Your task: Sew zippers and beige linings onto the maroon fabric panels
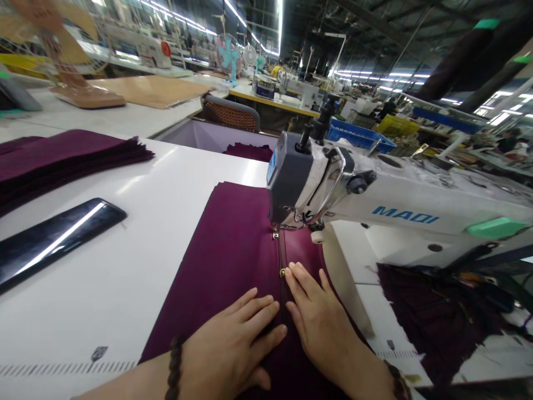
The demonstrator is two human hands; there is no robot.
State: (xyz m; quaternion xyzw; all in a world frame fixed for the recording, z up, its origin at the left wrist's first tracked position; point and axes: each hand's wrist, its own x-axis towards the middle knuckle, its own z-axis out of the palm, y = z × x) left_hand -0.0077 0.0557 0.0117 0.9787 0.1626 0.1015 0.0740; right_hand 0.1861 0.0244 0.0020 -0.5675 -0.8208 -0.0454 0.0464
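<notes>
A dark purple fabric panel (220, 250) lies flat on the white table, its far right part under the head of the sewing machine (291, 178). A zipper runs lengthwise along the panel, with a gold-coloured zipper pull (282, 273) partway down. My left hand (237, 339) rests on the fabric left of the zipper, fingers stretched out. On the zipper's right side lies my right hand (318, 316), also flat, its fingertips touching or close beside the pull. The presser foot (275, 234) sits on the zipper line ahead of both hands.
A stack of purple panels (70, 155) and a glossy black phone-like slab (58, 239) lie on the left. More dark fabric (441, 316) is bunched at right. An orange fan (70, 61) stands on the far-left table. A blue crate (362, 136) is behind the machine.
</notes>
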